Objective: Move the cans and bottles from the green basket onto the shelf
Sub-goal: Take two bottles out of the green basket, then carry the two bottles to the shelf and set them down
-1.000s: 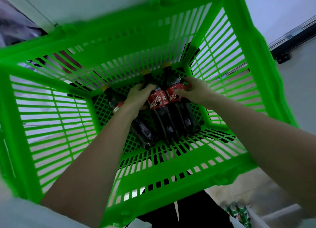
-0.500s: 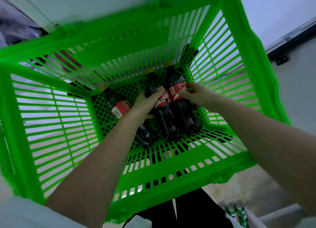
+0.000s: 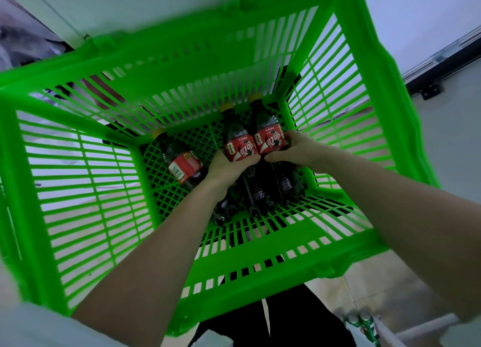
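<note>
Green basket (image 3: 385, 91) holds three dark bottles on its floor: left hand (image 3: 229, 165) grips the middle bottle (image 3: 240, 148), right hand (image 3: 296, 151) the right bottle (image 3: 269, 138), third bottle (image 3: 182, 164) lies untouched left; shelf unseen, none shelved yet by my reckoning.

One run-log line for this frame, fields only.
stage: picking up | left hand: grips middle bottle | right hand: grips right bottle | third bottle: lying in green basket
</note>
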